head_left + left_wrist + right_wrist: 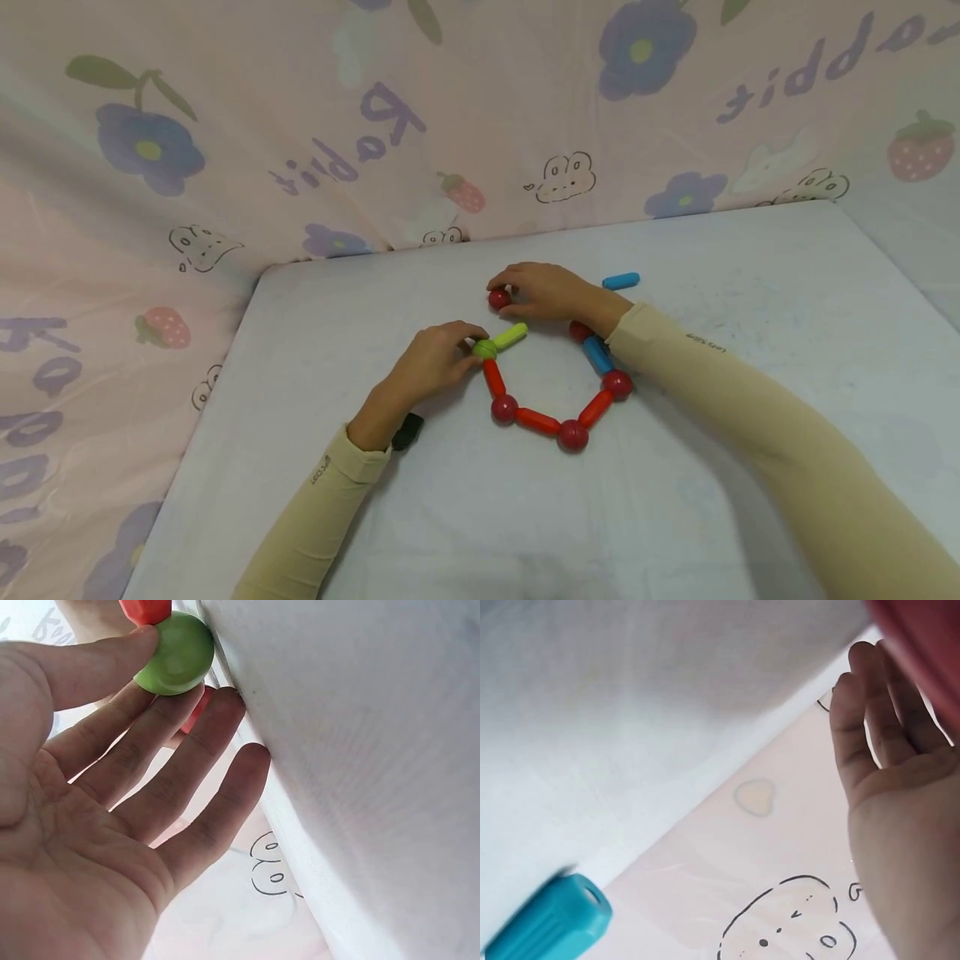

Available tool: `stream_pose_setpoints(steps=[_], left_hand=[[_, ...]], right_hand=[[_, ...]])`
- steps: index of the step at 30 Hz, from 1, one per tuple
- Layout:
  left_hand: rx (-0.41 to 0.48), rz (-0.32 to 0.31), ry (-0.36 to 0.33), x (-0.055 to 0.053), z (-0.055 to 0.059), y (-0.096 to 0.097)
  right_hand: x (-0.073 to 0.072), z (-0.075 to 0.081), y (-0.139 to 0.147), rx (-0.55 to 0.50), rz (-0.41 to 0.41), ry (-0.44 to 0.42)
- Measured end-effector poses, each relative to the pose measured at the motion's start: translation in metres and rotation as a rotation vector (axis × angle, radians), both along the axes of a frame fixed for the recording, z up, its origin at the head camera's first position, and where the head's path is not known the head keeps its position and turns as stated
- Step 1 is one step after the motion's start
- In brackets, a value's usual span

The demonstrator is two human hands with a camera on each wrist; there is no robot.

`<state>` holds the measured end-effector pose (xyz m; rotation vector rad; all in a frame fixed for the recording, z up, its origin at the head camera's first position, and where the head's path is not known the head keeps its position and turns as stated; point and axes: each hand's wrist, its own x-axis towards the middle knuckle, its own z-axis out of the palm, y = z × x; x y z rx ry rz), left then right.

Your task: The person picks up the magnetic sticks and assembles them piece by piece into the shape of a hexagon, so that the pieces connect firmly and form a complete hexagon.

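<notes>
My left hand (pixel 435 358) pinches a green ball (pixel 485 349) between thumb and fingertips; in the left wrist view the other fingers spread below the ball (pixel 180 654). From this ball a yellow-green rod (pixel 512 336) points inward and a red rod (pixel 493 378) runs on into a chain of red balls and rods. My right hand (pixel 551 292) holds a loose red ball (pixel 498 299) at its fingertips, just beyond the yellow-green rod. Below the right wrist lies the chain's other end, a blue rod (pixel 597 355) with a partly covered red ball (pixel 580 331).
A separate blue rod (pixel 621 281) lies on the white table (pixel 720 275) behind the right wrist. Near the left wrist is a small black object (pixel 408 432). A printed curtain (pixel 487 108) hangs along the table's back and left edges.
</notes>
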<state>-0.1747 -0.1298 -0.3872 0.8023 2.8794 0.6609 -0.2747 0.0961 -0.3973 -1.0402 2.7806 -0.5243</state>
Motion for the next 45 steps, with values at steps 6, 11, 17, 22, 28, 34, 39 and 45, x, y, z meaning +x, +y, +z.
stream_pose_setpoints(steps=[6,11,17,22,28,34,39,45], left_hand=[[0.011,-0.009,0.006,0.000,0.001,0.000],[0.008,-0.004,-0.003,0.000,0.001,0.001],[-0.006,0.011,-0.012,0.000,0.000,0.000],[0.009,0.000,-0.007,-0.001,-0.001,0.000],[0.028,-0.006,-0.005,0.001,0.001,0.001],[0.020,0.001,-0.020,0.001,0.000,0.000],[0.016,0.000,-0.018,0.000,0.000,0.000],[0.014,0.011,-0.030,0.000,0.000,0.000]], right_hand=[[0.001,0.002,0.001,0.009,-0.035,-0.020],[0.003,0.004,0.003,0.018,-0.044,-0.022],[0.005,0.003,0.011,0.009,-0.046,0.015],[0.008,0.004,0.017,0.016,-0.074,-0.001],[0.014,0.004,0.023,0.019,-0.088,0.002],[0.020,0.006,0.027,0.017,-0.099,0.000],[0.022,0.006,0.030,0.006,-0.113,-0.001],[0.025,0.007,0.032,-0.016,-0.115,-0.024]])
